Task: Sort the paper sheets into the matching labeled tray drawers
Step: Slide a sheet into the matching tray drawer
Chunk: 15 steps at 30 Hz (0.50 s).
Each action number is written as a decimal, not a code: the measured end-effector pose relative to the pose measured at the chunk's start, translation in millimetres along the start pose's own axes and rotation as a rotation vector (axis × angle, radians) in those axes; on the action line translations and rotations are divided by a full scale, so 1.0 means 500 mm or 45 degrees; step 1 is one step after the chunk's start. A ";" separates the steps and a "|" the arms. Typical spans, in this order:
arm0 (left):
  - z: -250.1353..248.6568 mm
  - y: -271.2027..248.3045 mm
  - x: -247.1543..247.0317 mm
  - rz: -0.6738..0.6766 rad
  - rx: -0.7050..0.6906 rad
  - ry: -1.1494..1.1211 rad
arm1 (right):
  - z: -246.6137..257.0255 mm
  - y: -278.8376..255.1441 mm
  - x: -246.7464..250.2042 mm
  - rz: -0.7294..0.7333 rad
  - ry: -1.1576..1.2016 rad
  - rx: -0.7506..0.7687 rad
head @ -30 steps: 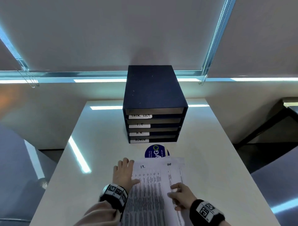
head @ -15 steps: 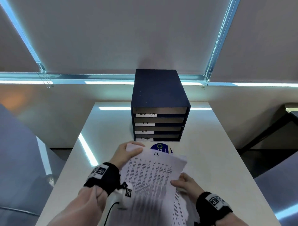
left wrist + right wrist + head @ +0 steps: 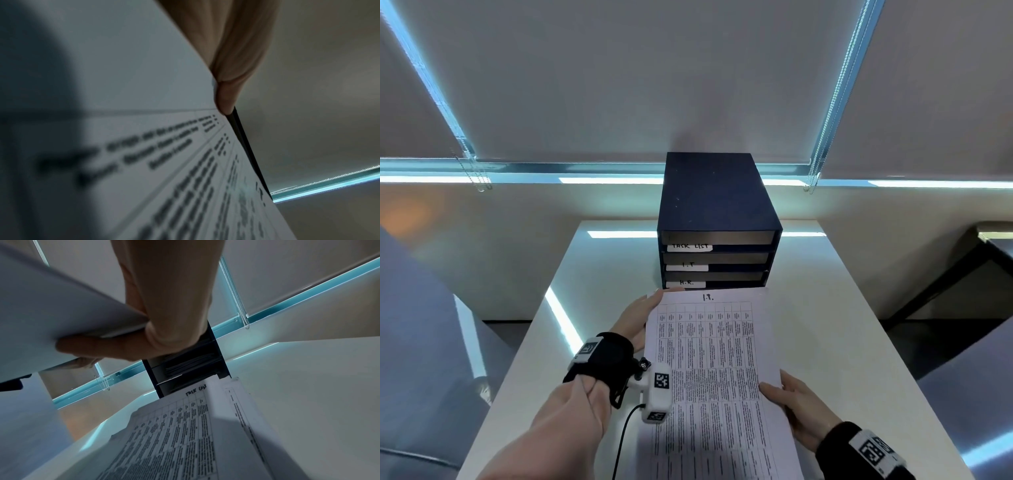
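Note:
A printed sheet marked "I.T." (image 3: pixel 714 363) is lifted off the table, held flat in front of the dark blue tray unit (image 3: pixel 717 219). My left hand (image 3: pixel 640 315) grips its far left corner, and its fingers (image 3: pixel 228 91) pinch that edge of the sheet (image 3: pixel 144 113). My right hand (image 3: pixel 796 407) holds the near right edge, with its thumb under the sheet (image 3: pixel 61 313) in the right wrist view. The drawers are labelled TASK LIST (image 3: pixel 690 246), I.T (image 3: pixel 687 266) and H.R. (image 3: pixel 686 283); the lowest label is hidden by the sheet. More sheets (image 3: pixel 174 434), the top one headed "TASK LIST", lie on the table below.
The white table (image 3: pixel 842 325) has bare surface to the left and right of the tray unit. Window blinds (image 3: pixel 654 75) with bead chains hang behind. A dark desk (image 3: pixel 979 260) stands at the far right, and grey seating (image 3: pixel 421 325) sits at the left.
The "I.T." sheet has come up off the pile and flattened out in both hands. My left hand moved to its far corner and my right to its near right edge.

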State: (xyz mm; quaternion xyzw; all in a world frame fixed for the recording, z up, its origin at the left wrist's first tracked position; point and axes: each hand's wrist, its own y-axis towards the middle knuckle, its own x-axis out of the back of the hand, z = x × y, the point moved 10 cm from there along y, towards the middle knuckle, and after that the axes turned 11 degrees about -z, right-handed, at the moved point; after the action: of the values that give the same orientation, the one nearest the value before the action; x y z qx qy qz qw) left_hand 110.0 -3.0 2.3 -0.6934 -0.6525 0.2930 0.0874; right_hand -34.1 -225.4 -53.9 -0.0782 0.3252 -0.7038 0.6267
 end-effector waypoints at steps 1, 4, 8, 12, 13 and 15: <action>0.000 0.002 0.001 -0.001 -0.002 0.003 | 0.003 -0.003 -0.003 -0.001 -0.002 -0.006; -0.004 0.016 0.000 -0.008 -0.007 0.019 | -0.001 0.004 0.007 -0.050 0.012 0.013; -0.029 0.060 -0.010 -0.082 0.016 0.009 | 0.010 0.008 0.030 -0.187 -0.015 0.051; -0.012 0.089 -0.028 -0.083 0.109 0.053 | 0.050 0.067 0.065 -0.325 -0.122 0.007; 0.002 0.090 -0.028 -0.073 0.150 0.035 | 0.067 0.085 0.064 -0.331 -0.152 -0.007; 0.033 0.092 -0.025 -0.051 0.217 -0.021 | 0.100 0.117 0.064 -0.353 -0.208 -0.036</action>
State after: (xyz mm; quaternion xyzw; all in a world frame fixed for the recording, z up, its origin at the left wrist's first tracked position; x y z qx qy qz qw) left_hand 140.9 -25.4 -30.5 -0.6679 -0.6396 0.3513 0.1463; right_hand 34.1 -273.4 -57.2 -0.1881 0.2692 -0.7701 0.5468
